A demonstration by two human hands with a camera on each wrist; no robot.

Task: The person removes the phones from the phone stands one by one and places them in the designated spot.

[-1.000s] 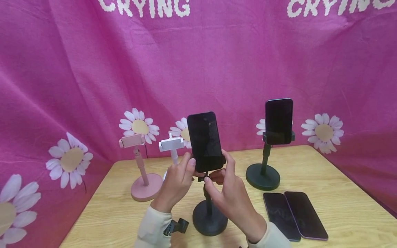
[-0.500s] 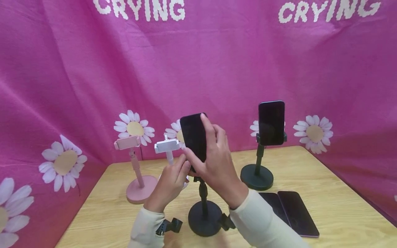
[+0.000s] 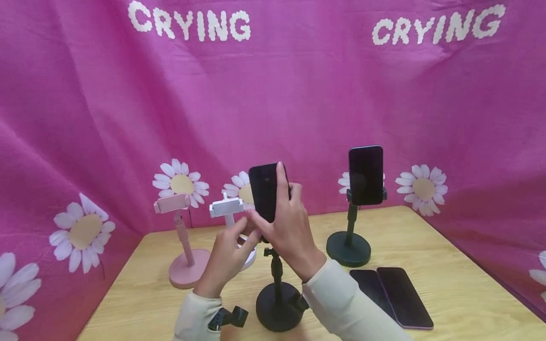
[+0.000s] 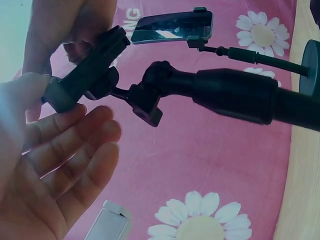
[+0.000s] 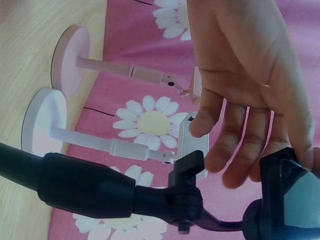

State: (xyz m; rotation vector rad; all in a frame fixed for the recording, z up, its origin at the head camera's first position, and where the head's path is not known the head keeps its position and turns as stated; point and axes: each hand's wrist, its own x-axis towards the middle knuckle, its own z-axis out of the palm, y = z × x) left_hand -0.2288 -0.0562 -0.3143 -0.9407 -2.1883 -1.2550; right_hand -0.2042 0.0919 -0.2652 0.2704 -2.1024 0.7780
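The right hand (image 3: 292, 225) has risen to grip the black rectangular phone (image 3: 263, 192) — atop the black round-based stand (image 3: 277, 270) — while the left hand (image 3: 228, 258) pinches the black bar-shaped clamp (image 4: 87, 75), apparently steadying it.

And up it's coming! The right-hand grip (image 3: 287, 227) is leaving the knob (image 3: 269, 252) and climbing the phone (image 3: 262, 192), index finger (image 3: 281, 182) stretching to the top right corner, thumb (image 3: 258, 220) crossing to the lower left! The left-hand grip (image 3: 228, 255) is sinking slightly at the clamp (image 4: 87, 72). The right sleeve (image 3: 341, 291) is covering part of the left flat phone (image 3: 374, 287), the white lettering (image 3: 185, 26) dropping fully into view.
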